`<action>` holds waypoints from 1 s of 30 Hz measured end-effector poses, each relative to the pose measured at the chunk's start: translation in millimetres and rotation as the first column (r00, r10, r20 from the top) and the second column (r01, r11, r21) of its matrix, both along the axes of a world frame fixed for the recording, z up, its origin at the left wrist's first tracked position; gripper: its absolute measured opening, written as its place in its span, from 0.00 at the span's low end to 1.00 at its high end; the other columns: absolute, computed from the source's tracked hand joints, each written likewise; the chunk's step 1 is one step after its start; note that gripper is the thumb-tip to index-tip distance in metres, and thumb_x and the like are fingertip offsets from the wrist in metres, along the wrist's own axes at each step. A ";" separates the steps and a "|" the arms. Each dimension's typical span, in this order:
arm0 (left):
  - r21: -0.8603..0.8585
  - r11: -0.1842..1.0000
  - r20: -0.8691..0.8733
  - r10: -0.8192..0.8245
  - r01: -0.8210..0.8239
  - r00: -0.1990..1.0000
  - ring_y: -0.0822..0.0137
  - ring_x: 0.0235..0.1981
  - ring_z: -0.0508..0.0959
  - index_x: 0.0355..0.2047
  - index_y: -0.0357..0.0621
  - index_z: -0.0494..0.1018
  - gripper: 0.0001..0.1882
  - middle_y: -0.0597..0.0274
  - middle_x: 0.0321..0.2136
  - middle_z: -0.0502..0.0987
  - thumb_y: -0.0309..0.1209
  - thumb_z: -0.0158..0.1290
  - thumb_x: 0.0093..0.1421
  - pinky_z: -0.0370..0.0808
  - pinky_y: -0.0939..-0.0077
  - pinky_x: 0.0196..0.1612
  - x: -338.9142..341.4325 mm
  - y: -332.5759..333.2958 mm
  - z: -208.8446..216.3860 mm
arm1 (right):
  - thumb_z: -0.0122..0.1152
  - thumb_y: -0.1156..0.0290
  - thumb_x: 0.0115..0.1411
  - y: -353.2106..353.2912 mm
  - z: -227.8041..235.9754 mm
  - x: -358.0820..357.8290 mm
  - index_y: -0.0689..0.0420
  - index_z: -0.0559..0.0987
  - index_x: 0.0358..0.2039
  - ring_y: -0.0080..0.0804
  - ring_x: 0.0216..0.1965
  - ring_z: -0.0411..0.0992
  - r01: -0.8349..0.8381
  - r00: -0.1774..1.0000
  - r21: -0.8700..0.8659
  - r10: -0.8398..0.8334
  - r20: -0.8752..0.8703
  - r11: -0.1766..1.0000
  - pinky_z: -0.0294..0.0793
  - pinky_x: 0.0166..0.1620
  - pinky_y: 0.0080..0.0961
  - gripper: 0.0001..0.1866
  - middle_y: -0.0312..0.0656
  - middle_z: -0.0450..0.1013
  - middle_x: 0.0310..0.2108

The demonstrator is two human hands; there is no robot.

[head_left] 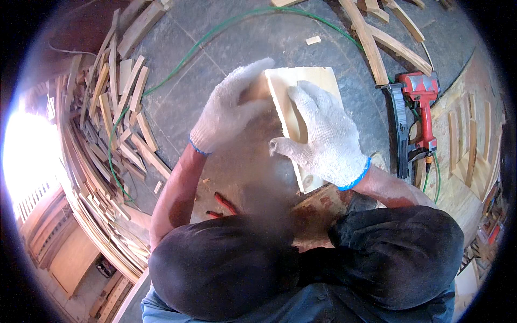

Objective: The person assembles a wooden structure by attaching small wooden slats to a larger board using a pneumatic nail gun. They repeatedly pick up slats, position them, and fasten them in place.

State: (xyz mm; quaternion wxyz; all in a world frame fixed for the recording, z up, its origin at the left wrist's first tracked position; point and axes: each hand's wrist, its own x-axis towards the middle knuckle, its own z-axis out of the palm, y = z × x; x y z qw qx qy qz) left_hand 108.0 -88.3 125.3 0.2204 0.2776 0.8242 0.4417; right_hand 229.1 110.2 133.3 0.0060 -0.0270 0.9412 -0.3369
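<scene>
A pale wooden board [280,89] is tilted in front of my knees, its sawn edge facing left. My right hand [331,134], in a white knitted glove with a blue cuff, lies over the board's face. Its thumb hooks round the left edge and its fingers press on the wood, gripping the board. Just left of the board is my left hand [229,105], gloved the same way. Its thumb and fingers are spread and it holds nothing; whether the fingertips touch the board's corner I cannot tell. A blur smears the area below the hands.
A red and black nail gun [423,99] rests at the right beside slatted wooden pieces [468,140]. Wood strips [129,102] are heaped on the left. Red-handled pliers [226,203] lie near my left knee. A green hose [215,29] curves across the grey floor [172,51].
</scene>
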 end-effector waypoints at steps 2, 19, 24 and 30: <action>-0.012 1.000 0.008 -0.025 0.025 1.000 0.60 0.64 0.73 0.67 0.45 0.68 0.37 0.53 0.61 0.75 0.24 0.63 0.57 0.69 0.63 0.67 -2.8 -1.0 0.0 | 0.77 0.46 0.50 -0.8 0.1 0.8 0.59 0.67 0.67 0.57 0.65 0.66 0.010 0.999 0.038 -0.012 0.038 0.999 0.70 0.64 0.48 0.50 0.56 0.66 0.64; 0.051 0.999 -0.031 0.005 -0.003 0.999 0.59 0.62 0.75 0.66 0.46 0.70 0.35 0.53 0.59 0.76 0.21 0.62 0.56 0.69 0.64 0.66 4.0 -7.5 -17.6 | 0.63 0.50 0.63 310.3 -90.4 131.3 0.62 0.78 0.55 0.53 0.55 0.75 0.593 0.621 0.606 -0.780 0.073 0.530 0.71 0.58 0.41 0.30 0.58 0.76 0.52; 0.068 0.997 -0.010 0.043 -0.042 0.999 0.59 0.61 0.75 0.66 0.45 0.70 0.36 0.53 0.58 0.77 0.20 0.62 0.55 0.70 0.65 0.65 9.3 -17.7 -17.5 | 0.65 0.53 0.60 314.7 -88.4 75.3 0.66 0.80 0.39 0.51 0.43 0.78 0.465 0.758 0.385 -0.583 0.293 0.798 0.73 0.49 0.44 0.24 0.58 0.78 0.39; 0.156 0.988 -0.004 0.003 -0.002 1.000 0.62 0.58 0.77 0.66 0.44 0.70 0.36 0.54 0.56 0.78 0.21 0.62 0.56 0.73 0.65 0.63 0.9 -9.7 -29.8 | 0.65 0.66 0.61 361.5 -117.5 76.6 0.61 0.79 0.38 0.39 0.34 0.79 0.747 0.556 -0.019 -0.610 0.565 0.664 0.78 0.39 0.37 0.11 0.44 0.78 0.29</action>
